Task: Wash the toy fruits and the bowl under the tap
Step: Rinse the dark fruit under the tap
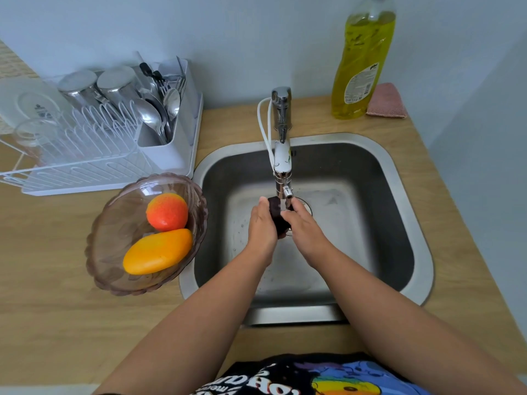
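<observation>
Left hand (261,223) and right hand (302,225) both clasped round a dark purple toy fruit (278,215), held over the sink (399,178) just under the tap (282,166). Further left on the table (57,309), bowl (111,269) sitting partly over the sink rim, still holding an orange-red fruit (166,210) and a yellow mango (156,252). Likely risks: wet toy slipping from the fingers into the basin; left elbow nudging the overhanging bowl and tipping it in; splashing onto the table.
</observation>
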`<state>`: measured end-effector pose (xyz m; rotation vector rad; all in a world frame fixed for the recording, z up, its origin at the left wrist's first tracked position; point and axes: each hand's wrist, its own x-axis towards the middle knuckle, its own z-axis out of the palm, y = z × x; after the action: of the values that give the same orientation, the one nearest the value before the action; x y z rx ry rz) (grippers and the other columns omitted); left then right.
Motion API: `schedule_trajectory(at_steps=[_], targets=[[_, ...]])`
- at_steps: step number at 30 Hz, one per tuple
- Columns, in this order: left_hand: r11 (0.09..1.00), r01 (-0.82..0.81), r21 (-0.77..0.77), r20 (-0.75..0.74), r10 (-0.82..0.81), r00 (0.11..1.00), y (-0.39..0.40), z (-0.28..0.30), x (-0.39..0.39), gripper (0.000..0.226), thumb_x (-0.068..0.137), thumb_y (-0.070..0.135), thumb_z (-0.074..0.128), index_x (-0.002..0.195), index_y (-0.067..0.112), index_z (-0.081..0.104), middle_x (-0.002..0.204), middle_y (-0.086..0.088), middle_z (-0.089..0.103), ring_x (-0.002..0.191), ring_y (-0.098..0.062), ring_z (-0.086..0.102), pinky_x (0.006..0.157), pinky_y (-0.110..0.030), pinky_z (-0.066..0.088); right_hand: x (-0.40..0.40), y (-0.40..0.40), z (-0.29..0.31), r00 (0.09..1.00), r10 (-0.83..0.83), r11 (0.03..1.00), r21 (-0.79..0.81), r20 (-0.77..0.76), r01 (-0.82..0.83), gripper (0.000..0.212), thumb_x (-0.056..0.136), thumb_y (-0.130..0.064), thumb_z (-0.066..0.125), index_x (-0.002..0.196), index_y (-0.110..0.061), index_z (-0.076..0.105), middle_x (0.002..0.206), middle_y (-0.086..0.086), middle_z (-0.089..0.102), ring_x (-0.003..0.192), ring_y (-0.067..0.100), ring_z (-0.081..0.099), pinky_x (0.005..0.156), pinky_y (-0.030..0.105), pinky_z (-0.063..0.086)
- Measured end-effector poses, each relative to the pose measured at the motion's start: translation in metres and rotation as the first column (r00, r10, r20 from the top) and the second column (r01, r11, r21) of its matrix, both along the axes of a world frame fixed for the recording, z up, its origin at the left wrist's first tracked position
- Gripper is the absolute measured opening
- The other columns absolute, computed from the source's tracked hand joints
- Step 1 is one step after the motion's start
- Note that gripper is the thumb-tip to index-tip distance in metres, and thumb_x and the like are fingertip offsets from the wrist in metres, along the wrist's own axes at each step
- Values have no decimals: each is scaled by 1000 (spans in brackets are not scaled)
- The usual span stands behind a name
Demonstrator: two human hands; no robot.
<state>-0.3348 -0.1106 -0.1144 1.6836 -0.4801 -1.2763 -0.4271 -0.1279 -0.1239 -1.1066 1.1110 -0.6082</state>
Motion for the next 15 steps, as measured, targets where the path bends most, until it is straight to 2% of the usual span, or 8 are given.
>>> schedule_trajectory(at_steps=[3, 5, 7, 9, 11, 15], targets=[[1000, -14, 9, 37, 14, 999, 3, 1, -3, 53, 102, 52, 25, 121, 15, 58, 113, -13, 68, 103, -28, 68, 83, -43, 60, 0, -1, 1, 1000, -29, 1000, 3, 7, 29, 38, 89, -30, 41, 123, -21, 54, 125, 0, 59, 115, 15, 54, 96, 29, 42], [1000, 4, 13, 54, -4, 999, 4, -2, -4, 57, 98, 55, 25, 122, 15, 58, 114, -14, 68, 103, -29, 68, 75, -38, 60, -1, -1, 2, 999, -52, 999, -5, 4, 52, 23, 93, -23, 39, 111, -26, 54, 112, -4, 54, 102, 11, 50, 91, 28, 39], [1000, 16, 23, 50, -17, 999, 5, -4, -5, 60, 93, 59, 25, 121, 17, 59, 114, -14, 70, 102, -30, 69, 69, -34, 57, -3, -1, -2, 999, -45, 999, -17, -23, 44, 34, 92, -28, 39, 120, -22, 56, 119, -2, 57, 110, 14, 53, 99, 32, 41], [999, 1, 35, 29, -2, 1000, 6, -3, -5, 56, 97, 55, 25, 118, 17, 61, 112, -13, 71, 101, -29, 69, 73, -36, 57, -5, -1, -4, 998, -9, 1000, -24, -65, 7, 53, 84, -41, 40, 133, -25, 53, 135, 0, 57, 125, 17, 52, 109, 38, 39], [999, -9, 38, 21, 8, 1000, 5, 0, -6, 50, 104, 47, 23, 112, 19, 64, 107, -12, 72, 97, -27, 69, 76, -37, 57, -7, 0, -5, 995, 29, 999, -42, -100, -33, 61, 79, -48, 41, 138, -32, 48, 140, -1, 53, 130, 16, 49, 112, 41, 37], [999, 35, 37, 75, -38, 996, 1, 3, -5, 52, 105, 43, 22, 103, 19, 68, 103, -15, 74, 92, -26, 70, 72, -37, 56, -7, 0, -4, 992, 25, 997, -67, -122, -34, 68, 77, -50, 45, 142, -28, 42, 143, 4, 51, 131, 19, 47, 112, 44, 37]])
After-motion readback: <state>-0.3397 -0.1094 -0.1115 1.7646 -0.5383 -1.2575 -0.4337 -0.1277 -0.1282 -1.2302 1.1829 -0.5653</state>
